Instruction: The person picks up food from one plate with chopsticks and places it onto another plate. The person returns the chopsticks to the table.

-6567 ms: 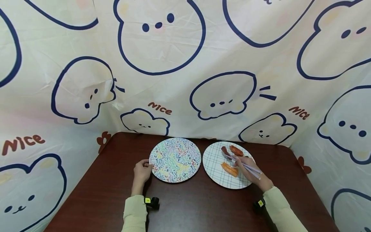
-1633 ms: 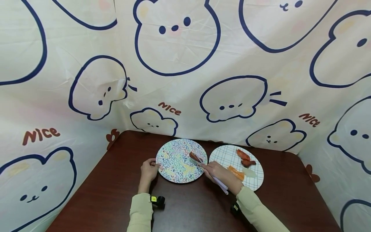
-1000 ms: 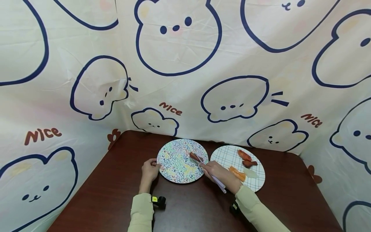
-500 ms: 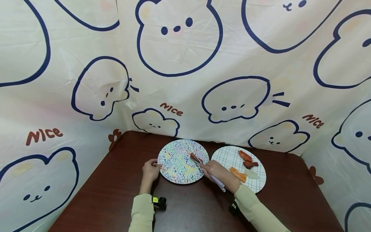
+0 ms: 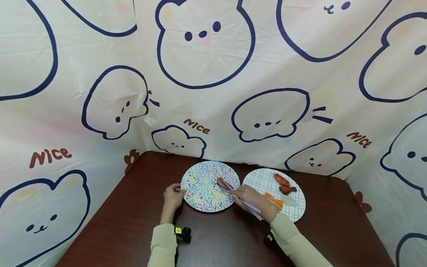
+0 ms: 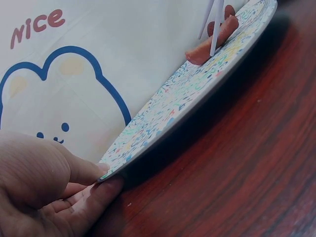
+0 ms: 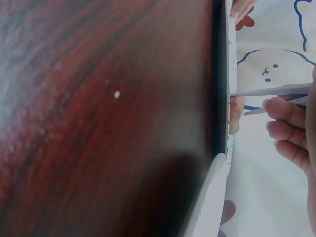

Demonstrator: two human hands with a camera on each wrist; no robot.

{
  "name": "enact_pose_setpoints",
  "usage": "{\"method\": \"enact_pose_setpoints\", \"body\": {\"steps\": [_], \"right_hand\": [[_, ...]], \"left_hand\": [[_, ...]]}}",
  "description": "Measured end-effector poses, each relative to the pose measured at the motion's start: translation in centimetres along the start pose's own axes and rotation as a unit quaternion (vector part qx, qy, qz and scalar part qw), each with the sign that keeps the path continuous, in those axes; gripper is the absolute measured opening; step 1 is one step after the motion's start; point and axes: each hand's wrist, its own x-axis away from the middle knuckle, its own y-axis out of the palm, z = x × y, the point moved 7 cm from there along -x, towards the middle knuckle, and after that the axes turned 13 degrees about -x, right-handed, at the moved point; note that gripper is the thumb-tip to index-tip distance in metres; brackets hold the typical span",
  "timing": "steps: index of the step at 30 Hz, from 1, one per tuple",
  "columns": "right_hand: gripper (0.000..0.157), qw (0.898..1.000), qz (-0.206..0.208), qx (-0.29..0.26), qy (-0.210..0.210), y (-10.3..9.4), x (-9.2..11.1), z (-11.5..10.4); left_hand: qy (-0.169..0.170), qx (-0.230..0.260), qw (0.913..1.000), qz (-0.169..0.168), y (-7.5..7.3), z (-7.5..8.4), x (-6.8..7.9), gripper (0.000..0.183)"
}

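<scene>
1. I'm watching the right hand (image 5: 250,198) pinching two chopsticks (image 5: 251,208), the left hand (image 5: 173,196) pinching one speckled plate (image 5: 200,185) by its left edge.
2. One sausage (image 5: 222,183) is resting toward its right edge, having left the checked plate (image 5: 260,180).

One table (image 5: 207,243), with most things about it in twos.
Toward its far edge are two plates: one patterned plate (image 5: 203,189) and, nearer the right edge, one gridded plate (image 5: 257,180). The first carries one brown piece of food (image 5: 221,183), inside its right edge. The second carries two reddish-brown pieces toward its far right edge, one long piece (image 5: 281,180) and one drumstick-shaped piece (image 5: 287,190); one pale piece (image 5: 289,200) toward its near right edge; and orange food (image 5: 273,201) toward its near edge, the number of strips hard to tell. Chopsticks (image 5: 250,207): two. Hands: two, one left hand (image 5: 173,195), one right hand (image 5: 248,196). Sleeves (image 5: 162,243): two. Wrist cameras (image 5: 186,234): two.
</scene>
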Motion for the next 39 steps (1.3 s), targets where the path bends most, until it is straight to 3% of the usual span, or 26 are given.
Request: {"method": "enact_pose_setpoints", "body": {"steps": [12,20,27,34,37,39], "right_hand": [[0.028,0.999,0.032,-0.029,-0.018,-1.7,1.3,-0.2],[0.025,0.997,0.063,-0.003,-0.038,-4.2,2.8,-0.8],[0.028,0.998,0.065,0.006,0.026,-6.5,5.6,-0.1],[0.03,0.996,0.059,0.054,0.05,-8.6,8.9,0.0],[0.031,0.995,0.05,0.031,0.085,-8.9,10.0,0.5],[0.03,0.991,0.053,-0.016,0.123,-9.1,10.7,1.0]], "left_hand": [[0.003,0.0,0.9999,-0.01,0.3,-0.3,0.1,0.036],[0.006,0.002,0.9999,-0.014,0.5,-0.1,-0.1,0.036],[0.004,-0.002,0.9999,-0.016,0.5,0.0,0.0,0.036],[0.004,0.0,0.9998,-0.021,0.5,-0.1,-0.3,0.037],[0.004,0.002,0.9997,-0.024,0.4,-0.1,-0.4,0.038],[0.004,0.004,0.9996,-0.026,0.3,-0.1,-0.5,0.039]]}}
